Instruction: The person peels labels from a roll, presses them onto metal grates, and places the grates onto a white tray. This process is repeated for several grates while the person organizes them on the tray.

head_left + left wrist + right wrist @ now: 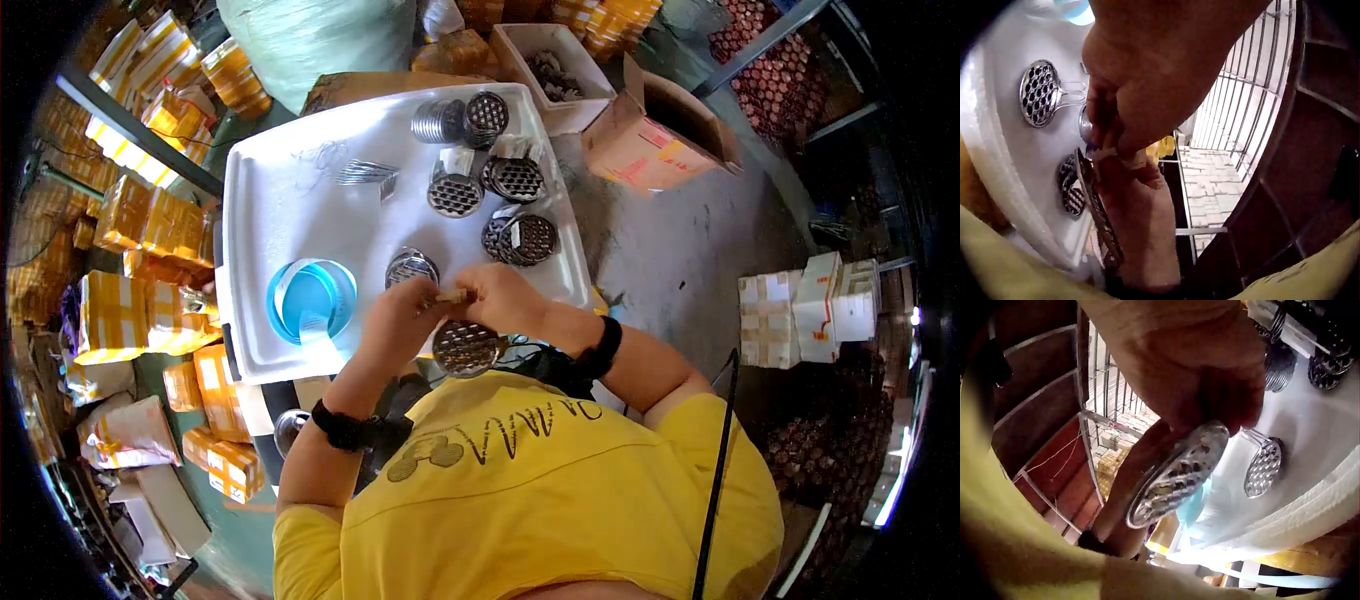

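Head view: the person's left hand [402, 312] and right hand [503, 300] meet at the fingertips, just above the near edge of a white foam tabletop with a raised rim [262, 190]; fingers of both hands are curled and pinch a small pale strip [456, 296] between them. A round dark-silver metal disc pierced with holes [468, 349] hangs just below the fingertips, on the side toward the yellow cotton shirt [590, 470]; it is nearer the right hand than the left, its pierced face turned up toward the head camera. Left wrist view shows that disc nearly edge-on, its long outline running down alongside the right hand; what joins it to the fingers is covered, so I cannot tell which hand bears it.

The relation that matters is strip to disc: the strip lies across the gap from one hand to the other, with the disc below it, off the tabletop's surface.

Beyond the left hand, a shiny pierced disc with a wire handle [1039, 94] lies on the foam, handle toward the hands; a light-blue round plastic bowl [274, 306] stands to the left; stacks of dark pierced metal discs with white labels [520, 240] sit farther off, beyond the right hand.
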### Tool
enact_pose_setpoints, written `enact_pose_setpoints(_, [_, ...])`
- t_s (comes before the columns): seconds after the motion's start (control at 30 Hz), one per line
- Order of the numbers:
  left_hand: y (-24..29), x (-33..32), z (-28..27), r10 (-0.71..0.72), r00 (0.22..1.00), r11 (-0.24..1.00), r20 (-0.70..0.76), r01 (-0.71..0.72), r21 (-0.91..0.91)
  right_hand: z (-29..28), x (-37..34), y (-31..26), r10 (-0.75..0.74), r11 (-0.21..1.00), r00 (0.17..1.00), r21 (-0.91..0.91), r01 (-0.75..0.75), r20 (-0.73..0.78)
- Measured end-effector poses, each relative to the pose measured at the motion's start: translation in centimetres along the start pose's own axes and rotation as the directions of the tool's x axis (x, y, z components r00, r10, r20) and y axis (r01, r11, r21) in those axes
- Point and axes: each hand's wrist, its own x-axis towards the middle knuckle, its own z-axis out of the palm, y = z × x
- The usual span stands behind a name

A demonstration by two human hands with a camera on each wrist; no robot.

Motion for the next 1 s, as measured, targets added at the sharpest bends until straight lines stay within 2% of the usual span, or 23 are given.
enact_pose_setpoints(0.07, [-0.1,0.0,0.4,0.037,0.998,0.998,0.05,-0.035,-0.043,-1.3,-0.5,0.6,0.034,0.998,0.993,0.047,-0.04,0.115])
enact_pose_setpoints(0.1, [0.1,0.0,0.5,0.056,0.996,0.997,0.072,-0.052,-0.064,-2.2,-0.7,1.6,0.057,0.995,0.993,0.077,-0.065,0.106])
enact_pose_setpoints(0.13, [0.0,-0.1,0.2,0.068,0.997,0.994,0.02,-0.066,-0.087,-3.3,-0.8,3.1,0.079,0.99,0.992,0.107,-0.089,0.099])
enact_pose_setpoints(0.2, [-0.5,-0.4,-1.5,-0.015,0.998,0.988,-0.054,0.006,-0.153,-5.7,-1.2,5.4,0.158,0.987,0.981,0.062,-0.151,-0.11])
enact_pose_setpoints(0.27, [-0.8,-1.5,-4.2,-0.057,0.989,0.983,-0.135,0.032,-0.183,-8.0,-1.5,8.0,0.217,0.976,0.949,0.029,-0.217,-0.23])
enact_pose_setpoints(0.3, [-1.8,-2.2,-5.1,-0.026,0.98,0.992,-0.199,0.0,-0.126,-9.1,-1.5,7.7,0.227,0.962,0.953,-0.108,-0.252,-0.202])
enact_pose_setpoints(0.33, [-2.4,-2.8,-5.9,-0.062,0.97,0.982,-0.234,0.018,-0.187,-9.7,-1.2,8.8,0.189,0.955,0.967,-0.199,-0.222,-0.169])
enact_pose_setpoints(0.47, [-3.2,-5.3,-7.4,-0.117,0.93,0.954,-0.347,0.008,-0.3,-9.4,1.1,9.6,-0.036,0.87,0.991,-0.492,-0.032,-0.129])
enact_pose_setpoints(0.57, [-3.9,-6.8,-7.4,-0.177,0.915,0.944,-0.363,0.052,-0.327,-8.3,1.8,8.9,-0.112,0.922,0.961,-0.386,0.007,-0.251])
enact_pose_setpoints(0.6, [-4.5,-7.3,-7.4,-0.181,0.911,0.933,-0.371,0.039,-0.358,-8.1,1.9,9.0,-0.137,0.89,0.955,-0.456,0.003,-0.262])
enact_pose_setpoints(0.7, [-5.2,-8.7,-7.3,-0.237,0.889,0.922,-0.392,0.079,-0.379,-8.0,1.3,8.7,-0.11,0.915,0.929,-0.4,-0.044,-0.353])
enact_pose_setpoints(0.8, [-6.0,-9.7,-7.2,-0.295,0.876,0.881,-0.382,0.095,-0.463,-8.6,0.4,9.5,0.065,0.921,0.901,-0.321,-0.219,-0.43])
enact_pose_setpoints(0.9, [-5.9,-10.0,-7.1,-0.317,0.872,0.887,-0.374,0.132,-0.443,-9.0,-0.1,9.0,0.193,0.937,0.88,-0.185,-0.297,-0.434])
enact_pose_setpoints(1.0, [-6.7,-9.5,-6.6,-0.276,0.888,0.865,-0.368,0.063,-0.497,-8.2,0.6,12.0,0.09,0.993,0.964,0.092,-0.069,-0.251])
